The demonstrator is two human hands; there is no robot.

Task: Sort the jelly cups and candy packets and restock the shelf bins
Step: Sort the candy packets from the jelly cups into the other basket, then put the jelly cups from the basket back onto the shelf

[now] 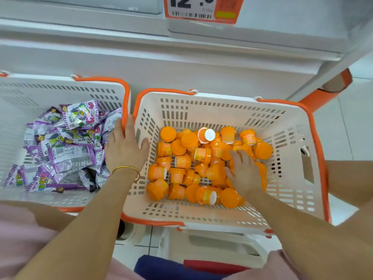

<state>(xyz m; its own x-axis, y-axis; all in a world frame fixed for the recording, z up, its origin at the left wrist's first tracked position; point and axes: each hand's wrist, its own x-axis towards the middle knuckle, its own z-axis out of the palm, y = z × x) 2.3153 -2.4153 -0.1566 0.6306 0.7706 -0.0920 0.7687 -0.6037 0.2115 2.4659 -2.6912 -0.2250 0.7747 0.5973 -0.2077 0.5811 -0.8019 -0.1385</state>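
Head view: jelly cups point(182, 161) lie jumbled in the right basket point(201, 110), most tipped on their sides, lids facing every way. Candy packets point(68, 154) lie flat in the left basket point(60, 91), their long axes mixed. The left hand point(125, 150) rests straight-fingered across both rims. The right hand point(244, 174) spreads over the cups; whether it grasps one is unclear.

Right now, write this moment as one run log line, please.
left hand: rests on basket rims | right hand: among jelly cups, grip unclear | candy packets: left basket
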